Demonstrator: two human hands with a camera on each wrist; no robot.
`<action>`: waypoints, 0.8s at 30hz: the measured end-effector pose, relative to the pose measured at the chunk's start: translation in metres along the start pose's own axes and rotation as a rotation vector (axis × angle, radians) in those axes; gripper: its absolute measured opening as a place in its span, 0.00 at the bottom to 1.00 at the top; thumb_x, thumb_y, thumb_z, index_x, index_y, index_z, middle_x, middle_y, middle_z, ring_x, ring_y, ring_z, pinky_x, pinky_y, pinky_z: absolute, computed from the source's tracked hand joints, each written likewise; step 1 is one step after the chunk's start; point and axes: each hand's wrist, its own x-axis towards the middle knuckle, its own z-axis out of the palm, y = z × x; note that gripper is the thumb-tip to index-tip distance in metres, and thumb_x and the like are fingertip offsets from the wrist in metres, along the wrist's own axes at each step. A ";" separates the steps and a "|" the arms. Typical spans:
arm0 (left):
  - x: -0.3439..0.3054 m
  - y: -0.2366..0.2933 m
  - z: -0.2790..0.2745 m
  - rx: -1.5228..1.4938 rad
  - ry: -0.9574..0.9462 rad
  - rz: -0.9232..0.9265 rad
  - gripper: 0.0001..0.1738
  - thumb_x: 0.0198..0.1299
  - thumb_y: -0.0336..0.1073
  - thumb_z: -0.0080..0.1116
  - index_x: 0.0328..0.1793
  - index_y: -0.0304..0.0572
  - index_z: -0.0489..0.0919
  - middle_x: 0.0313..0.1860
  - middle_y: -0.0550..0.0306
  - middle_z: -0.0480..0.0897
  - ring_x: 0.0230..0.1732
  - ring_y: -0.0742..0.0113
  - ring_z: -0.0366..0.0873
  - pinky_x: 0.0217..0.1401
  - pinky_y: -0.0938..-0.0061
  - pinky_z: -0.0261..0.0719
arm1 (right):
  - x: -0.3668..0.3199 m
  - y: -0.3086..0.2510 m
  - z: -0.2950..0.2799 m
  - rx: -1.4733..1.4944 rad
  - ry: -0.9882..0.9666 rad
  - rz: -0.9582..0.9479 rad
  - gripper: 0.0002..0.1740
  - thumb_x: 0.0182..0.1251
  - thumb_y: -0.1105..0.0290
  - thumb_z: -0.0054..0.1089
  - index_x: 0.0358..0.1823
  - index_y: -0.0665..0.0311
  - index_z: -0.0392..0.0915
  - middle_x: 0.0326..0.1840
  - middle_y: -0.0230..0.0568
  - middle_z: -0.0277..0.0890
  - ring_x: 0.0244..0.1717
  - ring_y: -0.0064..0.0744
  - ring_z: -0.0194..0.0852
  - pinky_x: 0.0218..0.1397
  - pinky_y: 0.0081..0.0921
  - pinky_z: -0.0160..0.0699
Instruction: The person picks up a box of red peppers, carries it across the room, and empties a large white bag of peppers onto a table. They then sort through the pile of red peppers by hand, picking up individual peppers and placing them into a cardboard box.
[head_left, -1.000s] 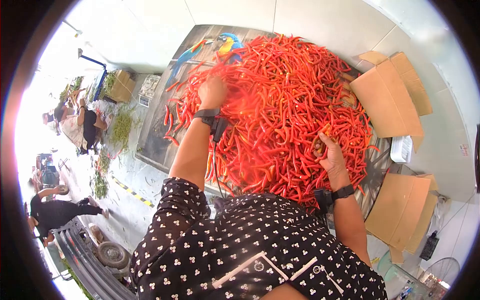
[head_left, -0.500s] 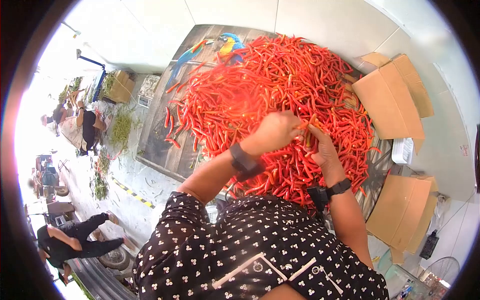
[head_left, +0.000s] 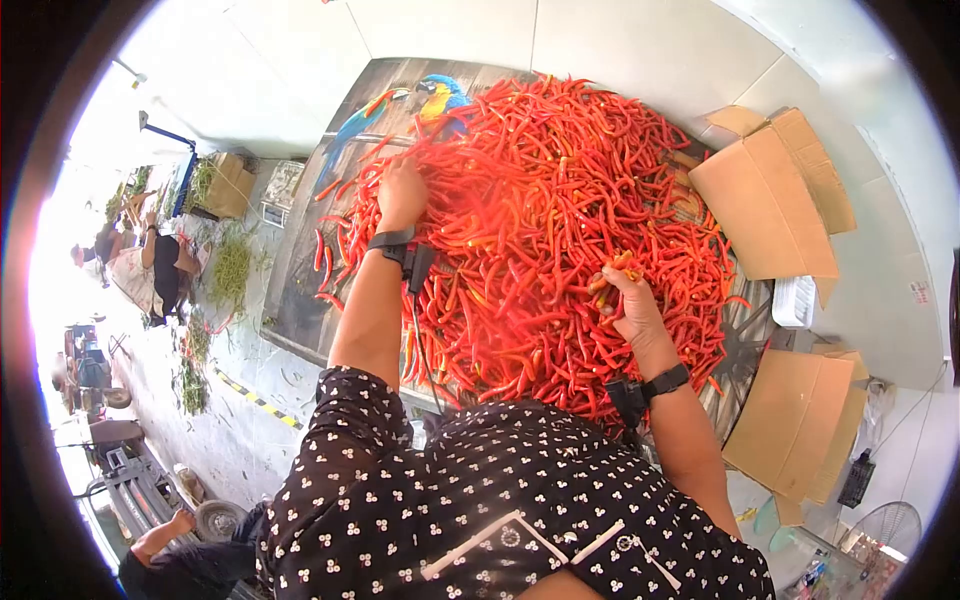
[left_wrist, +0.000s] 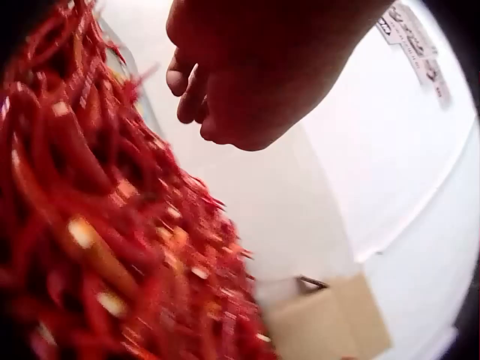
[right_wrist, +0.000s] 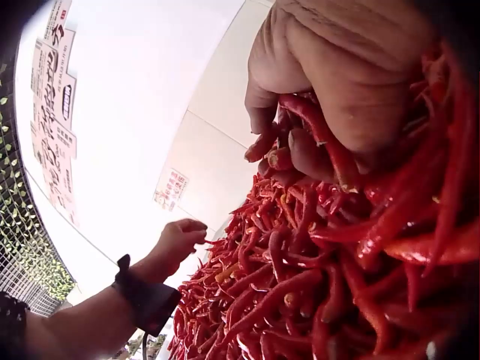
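Observation:
My left hand is at the far left of the heap of red chilies. Its fingers bend loosely in the left wrist view, with nothing visible between them. From the right wrist view the same left hand appears beyond the heap's edge. My right hand grips several chilies over the right part of the heap. Close up, the right hand has its thumb and fingers curled round red chilies, more of them lying beneath.
Parrots are pictured on the tabletop's far left corner. Two cardboard boxes and a white tray stand at the right. People, green plants and a wheel are on the left.
My left hand has moved from beside my right hand to the far left of the heap. The right hand stays near its place, still holding chilies. A person at the lower left has moved lower.

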 end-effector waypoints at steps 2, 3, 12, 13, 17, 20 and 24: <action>0.002 0.002 -0.005 0.048 -0.066 0.001 0.12 0.53 0.33 0.49 0.41 0.42 0.79 0.44 0.46 0.78 0.46 0.46 0.76 0.47 0.56 0.75 | 0.001 0.000 -0.001 -0.019 -0.014 0.009 0.05 0.62 0.65 0.58 0.30 0.55 0.75 0.26 0.33 0.78 0.22 0.18 0.71 0.17 0.15 0.59; 0.002 0.004 -0.006 0.088 -0.146 -0.015 0.11 0.54 0.34 0.49 0.40 0.42 0.79 0.43 0.44 0.78 0.44 0.45 0.77 0.45 0.55 0.75 | 0.001 -0.001 -0.003 -0.017 -0.030 0.026 0.04 0.61 0.66 0.59 0.32 0.55 0.74 0.26 0.32 0.78 0.24 0.19 0.73 0.20 0.17 0.61; -0.020 0.051 -0.050 -0.014 -0.186 0.074 0.08 0.54 0.36 0.56 0.37 0.41 0.78 0.39 0.47 0.78 0.40 0.48 0.77 0.40 0.59 0.75 | 0.000 0.001 -0.004 -0.028 -0.053 0.012 0.04 0.61 0.66 0.59 0.32 0.57 0.75 0.27 0.34 0.79 0.25 0.20 0.74 0.21 0.17 0.62; -0.027 0.065 -0.057 -0.119 -0.126 0.123 0.08 0.54 0.36 0.57 0.37 0.41 0.79 0.38 0.49 0.78 0.40 0.49 0.78 0.40 0.61 0.76 | -0.001 0.001 -0.004 -0.038 -0.073 0.018 0.04 0.60 0.66 0.59 0.34 0.56 0.75 0.29 0.34 0.80 0.27 0.20 0.76 0.23 0.18 0.64; -0.052 0.117 -0.056 -0.444 -0.180 0.221 0.10 0.55 0.35 0.58 0.40 0.39 0.80 0.35 0.48 0.81 0.37 0.58 0.80 0.40 0.68 0.77 | -0.002 -0.002 0.006 -0.064 -0.117 0.044 0.04 0.60 0.66 0.59 0.34 0.57 0.76 0.30 0.34 0.80 0.28 0.22 0.77 0.24 0.17 0.65; -0.077 0.154 -0.051 -0.794 -0.403 0.081 0.11 0.53 0.32 0.58 0.42 0.36 0.76 0.32 0.49 0.79 0.32 0.59 0.79 0.34 0.68 0.75 | -0.009 -0.001 0.022 -0.009 -0.074 0.029 0.06 0.61 0.66 0.58 0.35 0.59 0.76 0.31 0.34 0.80 0.28 0.23 0.77 0.23 0.15 0.66; -0.095 0.176 -0.032 -1.245 -0.823 -0.091 0.16 0.54 0.33 0.59 0.49 0.37 0.78 0.35 0.53 0.81 0.33 0.69 0.78 0.37 0.74 0.76 | -0.011 0.001 0.014 -0.076 -0.091 0.032 0.09 0.61 0.66 0.57 0.40 0.62 0.76 0.29 0.34 0.79 0.25 0.19 0.73 0.21 0.14 0.64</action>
